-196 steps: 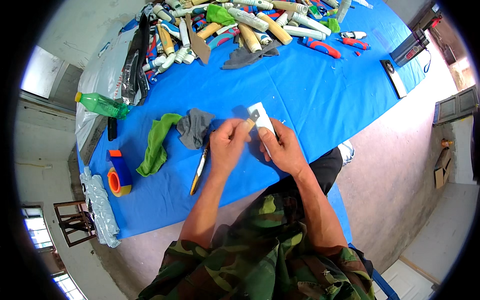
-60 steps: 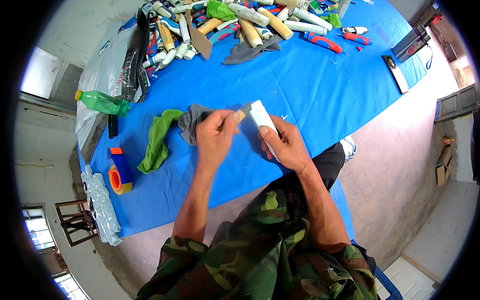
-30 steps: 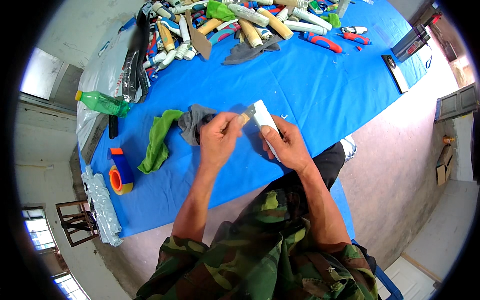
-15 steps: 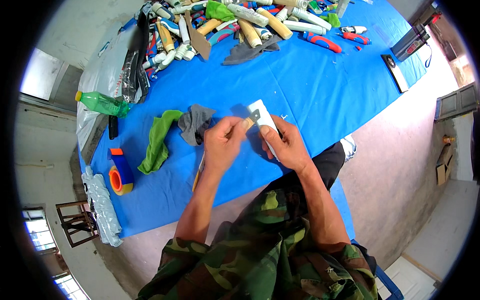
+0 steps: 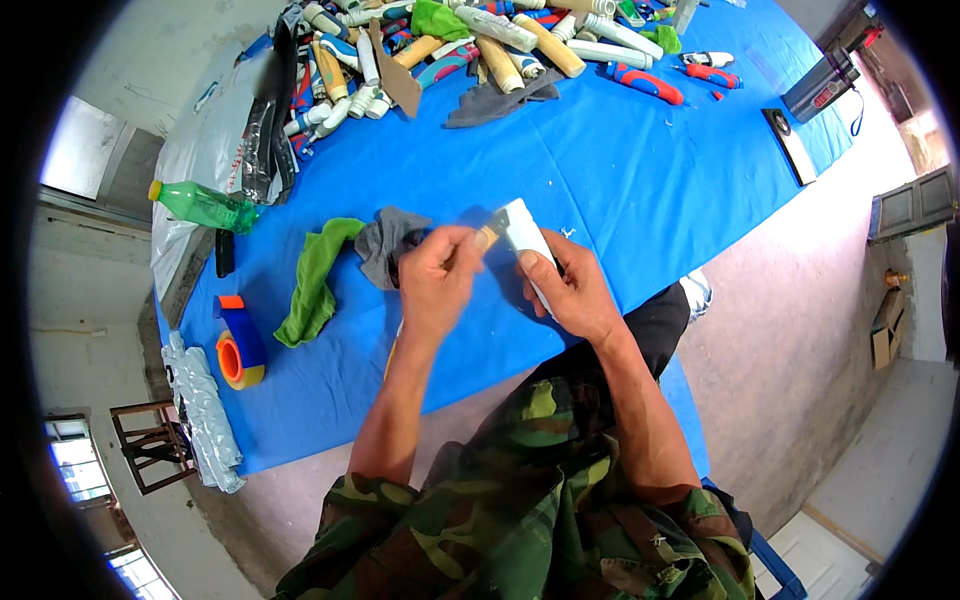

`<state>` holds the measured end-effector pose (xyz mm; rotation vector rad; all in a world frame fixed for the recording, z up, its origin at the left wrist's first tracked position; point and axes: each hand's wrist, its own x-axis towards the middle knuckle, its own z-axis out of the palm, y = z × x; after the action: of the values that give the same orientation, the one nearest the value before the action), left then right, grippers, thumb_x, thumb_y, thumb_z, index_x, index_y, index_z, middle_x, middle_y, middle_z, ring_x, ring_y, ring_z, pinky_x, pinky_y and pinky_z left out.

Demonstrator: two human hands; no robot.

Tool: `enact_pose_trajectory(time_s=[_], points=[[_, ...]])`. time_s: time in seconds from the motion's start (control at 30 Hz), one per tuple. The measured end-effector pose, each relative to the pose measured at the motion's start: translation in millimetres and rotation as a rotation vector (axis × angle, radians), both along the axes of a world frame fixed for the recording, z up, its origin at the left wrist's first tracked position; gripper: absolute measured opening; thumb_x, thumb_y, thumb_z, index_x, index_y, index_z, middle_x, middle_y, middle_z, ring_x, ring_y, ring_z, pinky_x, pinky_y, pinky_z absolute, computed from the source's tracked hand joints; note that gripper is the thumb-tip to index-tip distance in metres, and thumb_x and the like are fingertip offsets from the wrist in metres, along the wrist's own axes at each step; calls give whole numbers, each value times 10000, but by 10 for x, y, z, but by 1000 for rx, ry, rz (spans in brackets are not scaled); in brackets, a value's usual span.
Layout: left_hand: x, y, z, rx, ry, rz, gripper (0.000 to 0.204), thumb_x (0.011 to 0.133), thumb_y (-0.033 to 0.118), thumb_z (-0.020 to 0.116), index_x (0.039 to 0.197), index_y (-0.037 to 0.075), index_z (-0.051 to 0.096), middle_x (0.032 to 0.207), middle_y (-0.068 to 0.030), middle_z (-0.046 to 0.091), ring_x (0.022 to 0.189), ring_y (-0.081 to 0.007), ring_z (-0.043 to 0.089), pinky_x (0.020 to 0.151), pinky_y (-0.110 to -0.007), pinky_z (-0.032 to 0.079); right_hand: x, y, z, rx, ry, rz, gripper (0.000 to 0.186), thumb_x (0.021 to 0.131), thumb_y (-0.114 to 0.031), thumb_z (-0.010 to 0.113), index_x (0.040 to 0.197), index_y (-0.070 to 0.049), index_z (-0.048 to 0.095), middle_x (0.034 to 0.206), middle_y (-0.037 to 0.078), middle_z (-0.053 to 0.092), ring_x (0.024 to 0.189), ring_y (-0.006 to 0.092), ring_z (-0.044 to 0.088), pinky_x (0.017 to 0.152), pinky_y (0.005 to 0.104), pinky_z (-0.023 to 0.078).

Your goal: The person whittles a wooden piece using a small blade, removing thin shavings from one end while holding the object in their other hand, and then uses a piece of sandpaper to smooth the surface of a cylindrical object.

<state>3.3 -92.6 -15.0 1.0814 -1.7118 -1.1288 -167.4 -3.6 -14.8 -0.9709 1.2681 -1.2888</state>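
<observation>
My right hand [image 5: 577, 290] is closed round a white, flat-sided long piece [image 5: 526, 230], its thumb pressed on the near face. Between the fingers and thumb of my left hand [image 5: 437, 285] is a small scraper blade [image 5: 488, 237] with a tan grip. Its dark metal end lies against or just over the upper left edge of the white piece; motion blur hides whether they touch. A grey cloth [image 5: 385, 248] and a green cloth [image 5: 315, 285] lie crumpled left of my left hand. A thin tan stick shows partly behind my left forearm.
Blue cloth [image 5: 590, 170] covers the table. White, tan and red-blue tubular pieces [image 5: 495, 65] are heaped at the far side. Tape rolls [image 5: 240, 357] and a green bottle [image 5: 205, 206] are at the left. A dark flask [image 5: 822, 85] and a flat white-and-black object [image 5: 790, 147] stand far right.
My left hand has shifted slightly left and down with the scraper blade, drawing it toward the white piece's left edge. My right hand and the white piece have hardly moved.
</observation>
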Motion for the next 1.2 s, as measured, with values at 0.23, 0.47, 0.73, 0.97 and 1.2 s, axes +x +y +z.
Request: enact_pose_trajectory(time_s=[0.23, 0.47, 0.73, 0.97, 1.2], points=[[-7, 2, 70, -33, 29, 32, 132, 972, 110, 700, 940, -18, 710, 685, -14, 658, 614, -29, 552, 541, -226, 434, -1, 3, 18, 18, 0, 5, 408, 1061, -370, 576, 1196, 11, 634, 730, 28, 595, 542, 83, 549, 505, 252, 425], [-8, 11, 77, -33, 16, -22, 145, 978, 116, 694, 940, -23, 707, 679, -21, 666, 608, -34, 553, 541, -230, 435, 1, 1, 3, 17, -2, -7, 411, 1057, -399, 585, 1128, 2, 634, 725, 33, 597, 543, 84, 550, 499, 254, 430], [-44, 103, -28, 20, -17, -32, 188, 1016, 169, 676, 955, -9, 691, 702, -12, 654, 580, -17, 512, 502, -201, 373, -8, -5, -6, 20, -35, -7, 373, 1046, -270, 595, 1328, -28, 633, 716, 7, 603, 555, 69, 553, 508, 248, 445], [-7, 70, -16, 70, 99, 16, 179, 1003, 162, 684, 966, -13, 683, 727, -31, 691, 643, -38, 581, 560, -223, 438, 8, 0, 17, 35, 3, -11, 392, 1043, -276, 596, 1345, -26, 612, 715, 6, 601, 564, 73, 557, 512, 252, 450], [-21, 200, 28, -74, 2, 61, 137, 958, 114, 725, 1016, -4, 687, 800, -79, 712, 658, -102, 632, 590, -268, 488, 39, 6, -9, 10, 4, -47, 436, 1047, -297, 586, 1368, -2, 572, 792, 33, 611, 623, 82, 576, 543, 254, 462]])
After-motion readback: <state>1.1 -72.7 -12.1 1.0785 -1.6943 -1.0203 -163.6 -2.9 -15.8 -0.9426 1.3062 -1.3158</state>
